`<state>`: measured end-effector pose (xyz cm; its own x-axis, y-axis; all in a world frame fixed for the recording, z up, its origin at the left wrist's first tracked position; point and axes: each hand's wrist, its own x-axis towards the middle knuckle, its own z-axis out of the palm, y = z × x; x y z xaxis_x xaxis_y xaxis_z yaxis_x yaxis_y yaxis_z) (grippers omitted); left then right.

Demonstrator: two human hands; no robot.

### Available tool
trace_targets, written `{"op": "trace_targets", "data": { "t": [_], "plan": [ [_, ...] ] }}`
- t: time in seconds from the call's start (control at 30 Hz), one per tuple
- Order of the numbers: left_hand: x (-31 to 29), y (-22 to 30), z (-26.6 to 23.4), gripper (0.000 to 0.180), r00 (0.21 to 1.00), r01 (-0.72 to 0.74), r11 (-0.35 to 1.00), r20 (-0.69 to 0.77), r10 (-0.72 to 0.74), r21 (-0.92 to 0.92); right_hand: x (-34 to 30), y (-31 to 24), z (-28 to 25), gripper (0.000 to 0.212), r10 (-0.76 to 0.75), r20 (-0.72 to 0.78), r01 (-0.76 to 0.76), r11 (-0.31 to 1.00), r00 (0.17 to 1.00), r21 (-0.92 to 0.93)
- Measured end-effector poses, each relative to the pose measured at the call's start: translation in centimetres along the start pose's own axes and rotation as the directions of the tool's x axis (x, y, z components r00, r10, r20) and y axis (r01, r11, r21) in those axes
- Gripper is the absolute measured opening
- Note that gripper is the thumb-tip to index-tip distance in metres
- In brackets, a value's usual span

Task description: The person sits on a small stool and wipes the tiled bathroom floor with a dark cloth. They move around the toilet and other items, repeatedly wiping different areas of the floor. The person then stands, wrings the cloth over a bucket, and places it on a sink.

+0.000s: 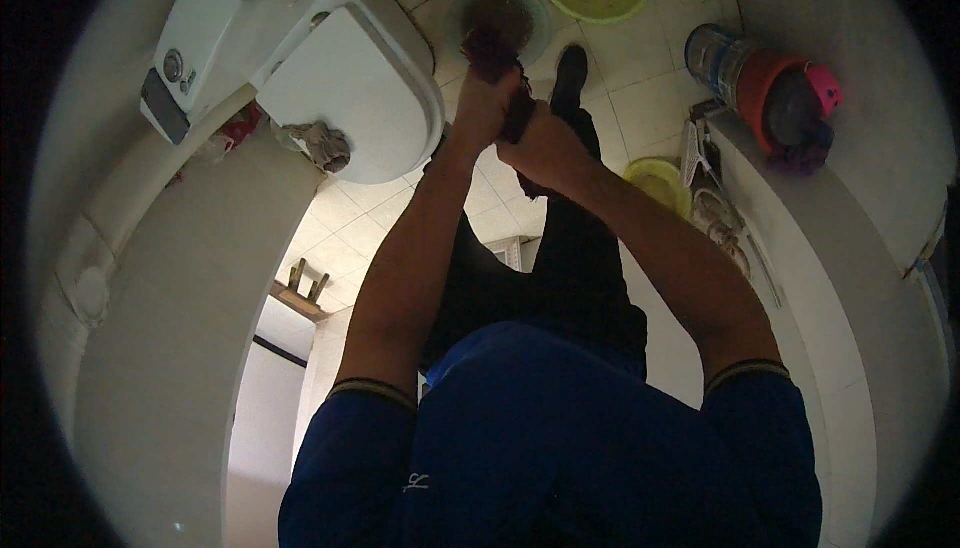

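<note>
A dark maroon cloth [492, 55] is bunched and stretched between my two hands. My left hand [484, 108] is wrapped round it on the far side. My right hand [550, 146] grips it closer to me, and a loose end hangs below that hand. Part of the cloth is hidden by my fingers. Its far end is over a pale basin [540, 23] on the tiled floor, with dark, murky-looking water in it.
A yellow-green basin [594, 16] is at the far side. To the left stands a white toilet [350, 98], lid down, with a crumpled grey cloth [322, 145] on it. On the right ledge are a red-orange container [757, 98] and a clear plastic bottle [712, 56].
</note>
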<state>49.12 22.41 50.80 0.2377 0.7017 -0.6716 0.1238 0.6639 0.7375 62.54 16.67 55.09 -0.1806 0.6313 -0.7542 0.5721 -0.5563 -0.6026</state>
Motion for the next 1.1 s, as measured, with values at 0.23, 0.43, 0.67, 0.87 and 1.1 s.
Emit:
{"op": "trace_targets", "data": {
  "t": [0.23, 0.43, 0.67, 0.87, 1.1],
  "plan": [
    [2.2, -4.7, -0.3, 0.028, 1.0, -0.006, 0.996, -0.015, 0.005, -0.085, 0.6, -0.3, -0.9, 0.083, 0.138, 0.033, -0.133, 0.984, 0.99, -0.12],
    [2.0, -4.0, 0.5, 0.039, 0.994, 0.001, 0.986, -0.104, -0.019, -0.169, 1.1, -0.3, -1.4, 0.085, 0.146, 0.026, -0.138, 0.971, 0.989, -0.194],
    [-2.3, -1.1, 2.8, 0.051, 0.993, 0.031, 0.965, -0.106, -0.06, -0.262, 0.0, -1.9, -3.3, 0.078, 0.193, -0.027, -0.193, 0.981, 0.981, 0.001],
    [-3.3, -0.5, 1.8, 0.043, 0.934, 0.312, 0.682, 0.081, -0.349, -0.661, -5.5, -0.5, -5.2, 0.076, 0.067, -0.001, -0.059, 0.88, 0.998, 0.47],
    [-4.7, 1.9, 2.6, 0.042, 0.933, 0.356, 0.623, 0.229, -0.277, -0.697, -8.0, 1.2, -3.9, 0.047, -0.13, 0.45, -0.458, -0.035, 0.884, 0.888]
  ]
}}
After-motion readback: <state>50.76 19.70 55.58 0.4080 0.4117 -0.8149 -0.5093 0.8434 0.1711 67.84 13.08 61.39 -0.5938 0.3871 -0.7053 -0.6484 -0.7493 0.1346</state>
